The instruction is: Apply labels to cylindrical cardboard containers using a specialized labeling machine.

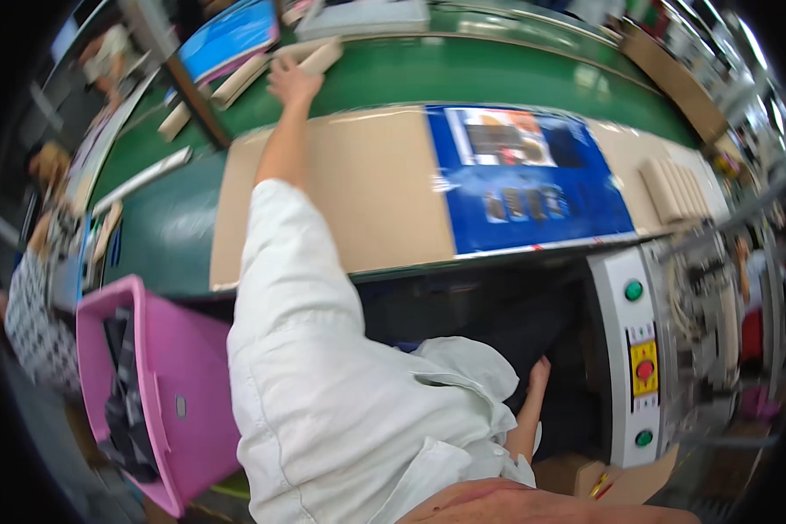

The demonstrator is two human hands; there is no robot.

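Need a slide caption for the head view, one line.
Left hand outstretched to a beige block over the green worktop, right hand low beside the body, pink bin to the left.

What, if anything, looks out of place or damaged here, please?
Mildly askew: the beige pieces by the left hand lie at differing angles, unlike the neat row at right. No spill or damage shows, allowing for blur.

beige bar (325, 56), green belt (489, 68)
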